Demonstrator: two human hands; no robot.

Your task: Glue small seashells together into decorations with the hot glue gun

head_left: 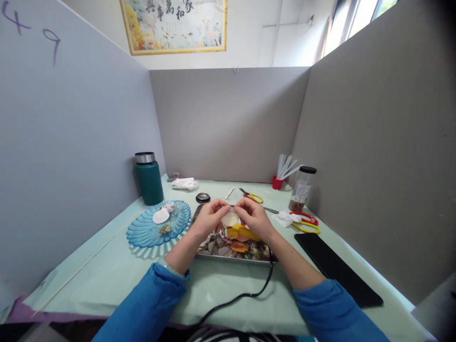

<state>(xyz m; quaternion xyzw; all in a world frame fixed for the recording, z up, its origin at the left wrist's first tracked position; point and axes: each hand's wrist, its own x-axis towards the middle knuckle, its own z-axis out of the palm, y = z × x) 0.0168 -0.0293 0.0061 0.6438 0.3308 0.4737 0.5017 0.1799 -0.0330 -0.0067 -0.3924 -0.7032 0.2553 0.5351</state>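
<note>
we're pinching a pale disc [231, 219] by its edge, left hand [211, 218] and right hand [255, 219] meeting mid-frame, probably steadying it above the tray [231, 259].

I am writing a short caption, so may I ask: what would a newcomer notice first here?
First, probably, the left hand and right hand near the center, holding a pale, shell-like disc above a tray of shells. Blue sleeves show at the bottom. At left, the blue plate and the green bottle behind it may catch the eye.
</note>
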